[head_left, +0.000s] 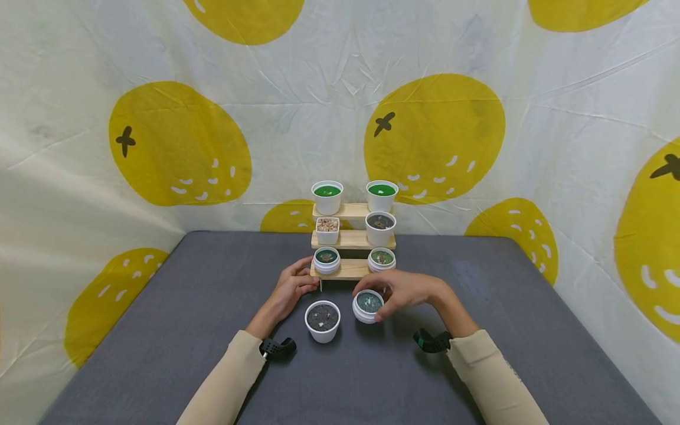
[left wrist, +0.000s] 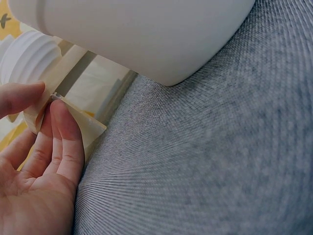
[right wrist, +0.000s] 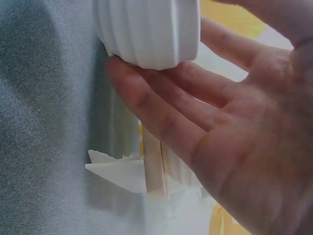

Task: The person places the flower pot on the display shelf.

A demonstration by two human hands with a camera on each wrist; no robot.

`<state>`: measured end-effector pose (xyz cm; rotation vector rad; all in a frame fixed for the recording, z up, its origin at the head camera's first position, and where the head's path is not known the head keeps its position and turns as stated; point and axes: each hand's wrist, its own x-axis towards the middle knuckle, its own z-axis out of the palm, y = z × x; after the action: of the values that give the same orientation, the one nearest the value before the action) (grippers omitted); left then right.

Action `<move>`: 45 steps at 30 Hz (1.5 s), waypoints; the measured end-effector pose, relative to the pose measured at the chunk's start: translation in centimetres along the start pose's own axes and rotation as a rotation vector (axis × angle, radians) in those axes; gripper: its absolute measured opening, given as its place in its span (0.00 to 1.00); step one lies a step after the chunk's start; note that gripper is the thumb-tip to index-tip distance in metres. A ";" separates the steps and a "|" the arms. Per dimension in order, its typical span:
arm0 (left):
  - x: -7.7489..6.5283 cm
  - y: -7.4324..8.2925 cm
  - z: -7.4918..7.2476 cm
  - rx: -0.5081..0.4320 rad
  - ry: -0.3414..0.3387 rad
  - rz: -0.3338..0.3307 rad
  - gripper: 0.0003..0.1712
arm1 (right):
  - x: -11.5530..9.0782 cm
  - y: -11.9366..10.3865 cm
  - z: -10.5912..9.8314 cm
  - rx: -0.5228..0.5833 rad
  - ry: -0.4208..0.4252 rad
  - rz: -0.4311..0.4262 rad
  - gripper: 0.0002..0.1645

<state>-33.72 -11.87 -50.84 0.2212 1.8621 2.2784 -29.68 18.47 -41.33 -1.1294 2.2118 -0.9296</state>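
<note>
My left hand pinches the left end of the bottom step of a three-tier wooden display stand; in the left wrist view the thumb lies above the board and the fingers below it. In front of the stand, my right hand holds a ribbed white pot with a dark green top, its thumb and fingers around the sides. In the right wrist view the ribbed side of this pot shows above the fingertips. A smooth white pot with a dark grey fill stands on the table to its left.
The bottom step bears two ribbed pots, left and right. Above stand a square pot of pebbles and a grey-filled pot, then two green-topped pots on top. A fruit-print curtain hangs behind the grey table.
</note>
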 end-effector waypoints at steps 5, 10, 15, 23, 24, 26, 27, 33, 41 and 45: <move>-0.1 0.1 0.0 0.000 0.002 0.003 0.41 | 0.1 -0.1 0.0 -0.008 0.069 -0.006 0.35; -0.1 0.2 0.0 0.011 0.004 -0.005 0.41 | 0.3 -0.4 0.0 0.051 0.151 0.009 0.35; -0.1 0.2 0.0 0.005 0.008 -0.014 0.41 | 0.1 -1.2 -0.4 0.048 0.273 0.034 0.34; 0.0 0.2 0.0 0.002 0.032 -0.022 0.41 | 0.0 -3.0 -0.8 -0.011 0.521 0.030 0.35; 0.0 0.2 0.0 0.006 0.032 -0.021 0.41 | 0.1 -3.1 -0.8 -0.015 0.558 0.043 0.36; 0.0 0.3 0.0 0.011 0.033 -0.020 0.41 | 0.5 -3.4 -0.8 -0.045 0.637 0.077 0.37; 0.0 0.3 0.0 0.011 0.033 -0.021 0.41 | 0.7 -3.5 -0.7 -0.066 0.680 0.100 0.38; 0.0 0.2 0.1 0.000 0.022 -0.012 0.41 | 2.6 -4.5 0.1 -0.100 0.928 0.224 0.40; -0.1 0.1 0.1 -0.023 0.013 -0.009 0.40 | 5.2 -4.4 1.5 -0.176 1.099 0.279 0.37; -0.1 0.1 -0.1 -0.025 0.014 -0.006 0.40 | 6.2 -4.2 2.0 -0.223 1.174 0.276 0.35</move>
<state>-33.69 -12.00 -50.72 0.1962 1.8367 2.3033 -29.56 10.77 -40.13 -0.2669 3.3229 -1.4634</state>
